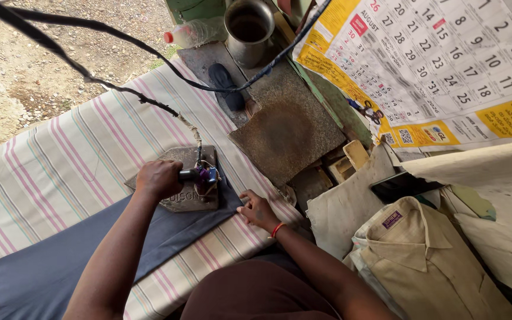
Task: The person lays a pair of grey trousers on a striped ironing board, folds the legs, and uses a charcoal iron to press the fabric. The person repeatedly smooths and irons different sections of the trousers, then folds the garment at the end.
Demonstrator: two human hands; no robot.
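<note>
A heavy grey metal iron [180,199] rests on a dark blue-grey cloth [48,266] spread over a pink-and-green striped sheet [60,160]. My left hand [158,178] is closed around the iron's dark handle. My right hand [257,209], with a red thread at the wrist, lies with its fingers on the cloth's edge just right of the iron. A black cord [90,71] runs from the iron's handle up and away to the top left.
A rough square slab [285,133] sits beyond the iron. Behind it stand a steel tumbler [249,26] and a plastic bottle [194,32]. A folded beige shirt [428,261] lies at the right, under a wall calendar [445,65]. Gravel ground [25,65] lies past the table's far edge.
</note>
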